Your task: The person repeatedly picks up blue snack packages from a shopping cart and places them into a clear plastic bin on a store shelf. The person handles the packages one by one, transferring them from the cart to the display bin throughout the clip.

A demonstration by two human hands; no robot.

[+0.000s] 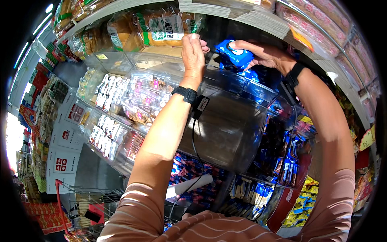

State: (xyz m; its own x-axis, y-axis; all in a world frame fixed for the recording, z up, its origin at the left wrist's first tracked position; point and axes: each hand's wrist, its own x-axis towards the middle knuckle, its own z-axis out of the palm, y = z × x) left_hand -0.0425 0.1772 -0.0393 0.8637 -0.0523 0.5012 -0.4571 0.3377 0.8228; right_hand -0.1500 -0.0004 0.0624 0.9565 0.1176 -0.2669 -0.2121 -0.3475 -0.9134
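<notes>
My right hand [263, 54] grips a blue plastic snack packet [237, 56], thumb on top, above a clear bin [260, 87] with more blue packets [252, 75] in it. To its left, my left hand [193, 56] is raised with its fingers bent and close together. Nothing shows in it, though its inner side is partly hidden. Just behind its fingertips lies a bagged loaf of bread [164, 28], and I cannot tell whether they touch. Below the hands is a wide clear-walled bin [229, 133] with a bare brown bottom.
Clear bins of wrapped snacks [148, 96] stand at left. A wooden shelf edge [251, 21] overhangs my right hand. Blue bars [288, 169] and yellow packets [302, 202] lie at lower right. A wire shopping cart [87, 196] stands lower left. A black cable [195, 145] hangs from my left wrist.
</notes>
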